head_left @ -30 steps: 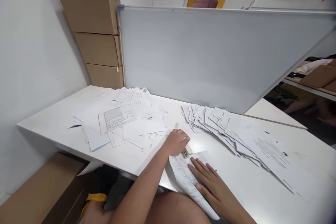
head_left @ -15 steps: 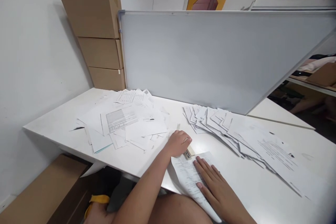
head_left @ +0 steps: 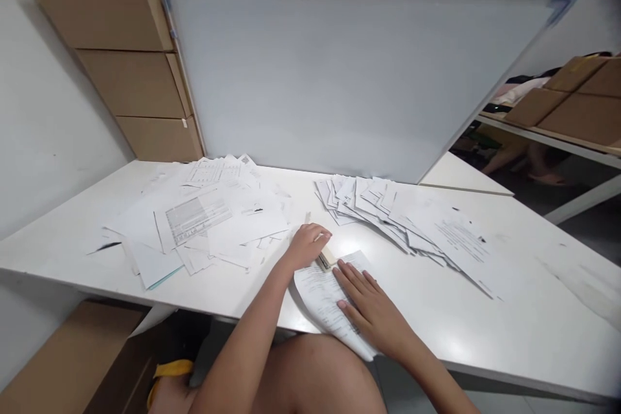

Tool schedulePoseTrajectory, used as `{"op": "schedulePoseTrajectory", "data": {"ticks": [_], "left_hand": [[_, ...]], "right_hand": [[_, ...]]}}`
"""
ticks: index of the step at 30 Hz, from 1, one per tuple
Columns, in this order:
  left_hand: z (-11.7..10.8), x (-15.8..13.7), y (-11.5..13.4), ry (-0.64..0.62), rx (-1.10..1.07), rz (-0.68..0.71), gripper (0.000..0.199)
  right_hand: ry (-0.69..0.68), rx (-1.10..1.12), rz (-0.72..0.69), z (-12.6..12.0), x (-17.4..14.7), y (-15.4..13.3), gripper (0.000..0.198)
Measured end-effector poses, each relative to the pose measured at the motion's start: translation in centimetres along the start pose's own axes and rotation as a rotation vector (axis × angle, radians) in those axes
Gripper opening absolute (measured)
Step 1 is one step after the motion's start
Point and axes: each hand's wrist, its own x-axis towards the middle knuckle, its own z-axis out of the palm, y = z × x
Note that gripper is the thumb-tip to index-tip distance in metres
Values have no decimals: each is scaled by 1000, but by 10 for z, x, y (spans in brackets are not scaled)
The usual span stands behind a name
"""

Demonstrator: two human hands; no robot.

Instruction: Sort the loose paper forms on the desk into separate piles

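Note:
My left hand (head_left: 309, 246) is wrapped over a small cream stapler (head_left: 326, 260), whose front end shows past my fingers. The stapler's tip sits at the upper left corner of a printed sheet (head_left: 323, 297). Lying flat on that sheet, my right hand (head_left: 366, 304) has its fingers stretched out and presses the paper to the table. The sheet's lower part bends over the table's near edge. I cannot tell whether it is one page or more.
Loose papers (head_left: 194, 217) lie spread on the left of the white table (head_left: 524, 323). A fanned row of papers (head_left: 388, 213) runs across its right half. Behind stand a whiteboard (head_left: 339, 84) and stacked cardboard boxes (head_left: 140, 84). Another box (head_left: 58, 362) stands below left.
The view has shifted to the right and down, so more of the table's right side shows. Both hands, the stapler and the sheet keep nearly the same places relative to each other.

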Motion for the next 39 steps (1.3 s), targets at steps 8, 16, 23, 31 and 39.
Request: {"op": "schedulePoseTrajectory", "data": {"ticks": [8,16,23,31,39], "left_hand": [[-3,-1,-1,-44,-53,-26,24],[3,-4,-2,-49,-18,-46,23],[1,-12,5,-64,12,-81,22],[4,-7,-4,-44,43,-32,23],[1,-3,-2,-31,28,18,25]], "right_hand": [[34,-75,8,5,-14,4,56],[260,-175,18,26,-86,32,62],[431,-77,-20,43,-97,-5,70],[556,-65,140,34,-49,-32,69],[312,-183,-56,16,-14,-28,64]]}}
